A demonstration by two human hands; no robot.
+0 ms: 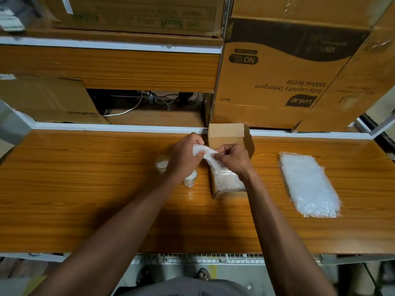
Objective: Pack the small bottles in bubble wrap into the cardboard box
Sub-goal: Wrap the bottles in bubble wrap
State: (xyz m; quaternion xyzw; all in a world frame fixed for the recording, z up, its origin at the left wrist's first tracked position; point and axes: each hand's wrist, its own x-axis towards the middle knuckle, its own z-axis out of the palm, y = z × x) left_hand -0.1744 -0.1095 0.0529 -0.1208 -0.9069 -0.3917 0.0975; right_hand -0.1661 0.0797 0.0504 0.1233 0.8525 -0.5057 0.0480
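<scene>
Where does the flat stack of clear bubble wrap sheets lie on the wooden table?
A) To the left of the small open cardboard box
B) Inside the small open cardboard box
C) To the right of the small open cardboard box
C: the flat stack of clear bubble wrap sheets lies on the wooden table, right of the small open cardboard box, apart from it.

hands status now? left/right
Left hand: gripping the bubble wrap.
Right hand: pinching the same bubble wrap over the cardboard box.

wooden table (pixel 85 189) | on it: cardboard box (pixel 226 133), two small bottles (pixel 190 180), bubble wrap stack (pixel 307 184)
</scene>
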